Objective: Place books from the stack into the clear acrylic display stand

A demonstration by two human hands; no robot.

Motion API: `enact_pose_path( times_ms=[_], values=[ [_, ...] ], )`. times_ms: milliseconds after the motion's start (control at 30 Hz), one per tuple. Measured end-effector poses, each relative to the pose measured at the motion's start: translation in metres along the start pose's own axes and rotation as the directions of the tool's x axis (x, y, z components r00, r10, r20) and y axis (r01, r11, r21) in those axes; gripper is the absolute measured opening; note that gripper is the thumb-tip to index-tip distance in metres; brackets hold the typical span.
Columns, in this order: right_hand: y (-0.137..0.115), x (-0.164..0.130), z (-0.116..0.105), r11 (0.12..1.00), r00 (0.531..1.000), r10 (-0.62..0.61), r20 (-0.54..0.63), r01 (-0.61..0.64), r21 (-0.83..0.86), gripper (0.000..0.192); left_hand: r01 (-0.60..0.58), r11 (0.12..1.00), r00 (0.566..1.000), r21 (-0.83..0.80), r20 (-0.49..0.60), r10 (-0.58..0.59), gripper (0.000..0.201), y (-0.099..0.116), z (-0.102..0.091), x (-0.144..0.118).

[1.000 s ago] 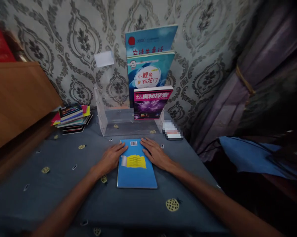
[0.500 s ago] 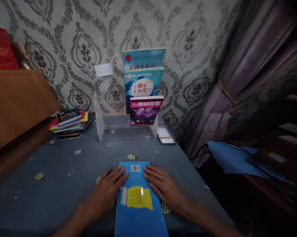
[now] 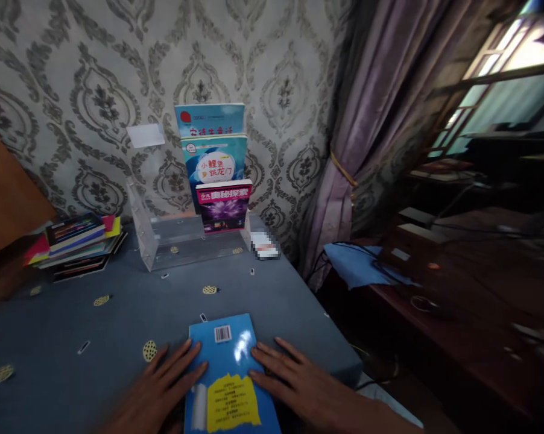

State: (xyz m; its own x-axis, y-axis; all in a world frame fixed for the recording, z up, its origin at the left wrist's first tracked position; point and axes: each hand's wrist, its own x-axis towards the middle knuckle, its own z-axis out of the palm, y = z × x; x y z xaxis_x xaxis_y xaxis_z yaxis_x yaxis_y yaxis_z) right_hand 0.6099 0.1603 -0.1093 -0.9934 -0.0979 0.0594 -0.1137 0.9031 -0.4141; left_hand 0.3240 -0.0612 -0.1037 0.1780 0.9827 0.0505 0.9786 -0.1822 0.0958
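A blue book [image 3: 229,367] with a barcode and a yellow patch lies flat, back cover up, on the grey-blue tablecloth [image 3: 118,313] near the front edge. My left hand [image 3: 157,386] rests flat on the cloth with its fingertips against the book's left edge. My right hand [image 3: 299,383] lies flat at the book's right edge, fingers spread and touching the cover. Neither hand grips the book. At the back stands a clear acrylic book stand [image 3: 163,235] holding three upright books [image 3: 215,169].
A stack of colourful books [image 3: 75,244] lies at the back left beside a wooden board [image 3: 5,199]. A purple curtain [image 3: 362,132] hangs to the right. Beyond the table's right edge are a blue cloth [image 3: 357,265] and a dark wooden surface with cables.
The blue book and both hands have slid toward me, away from the stand. The view has swung to the right, showing more curtain and window.
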Motion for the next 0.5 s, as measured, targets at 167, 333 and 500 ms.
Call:
enact_pose_path(
  times_ms=[167, 333, 500],
  values=[
    [0.000, 0.009, 0.019, 0.995, 0.995, 0.071, -0.075, -0.076, -0.060, 0.062, -0.050, 0.995, 0.998, 0.087, -0.040, 0.054, 0.088, -0.021, 0.053, -0.005],
    [0.006, 0.009, 0.008, 1.000, 0.987, 0.025, -0.160, -0.024, 0.008, 0.060, -0.019, 0.996, 0.996, 0.082, -0.087, 0.026, 0.087, -0.020, 0.046, -0.005],
    [0.005, 0.029, -0.018, 0.973, 0.937, 0.069, -0.343, 0.013, 0.230, 0.053, 0.109, 0.962, 0.967, -0.249, -0.198, -0.161, 0.058, -0.025, 0.013, 0.012]
  ],
)
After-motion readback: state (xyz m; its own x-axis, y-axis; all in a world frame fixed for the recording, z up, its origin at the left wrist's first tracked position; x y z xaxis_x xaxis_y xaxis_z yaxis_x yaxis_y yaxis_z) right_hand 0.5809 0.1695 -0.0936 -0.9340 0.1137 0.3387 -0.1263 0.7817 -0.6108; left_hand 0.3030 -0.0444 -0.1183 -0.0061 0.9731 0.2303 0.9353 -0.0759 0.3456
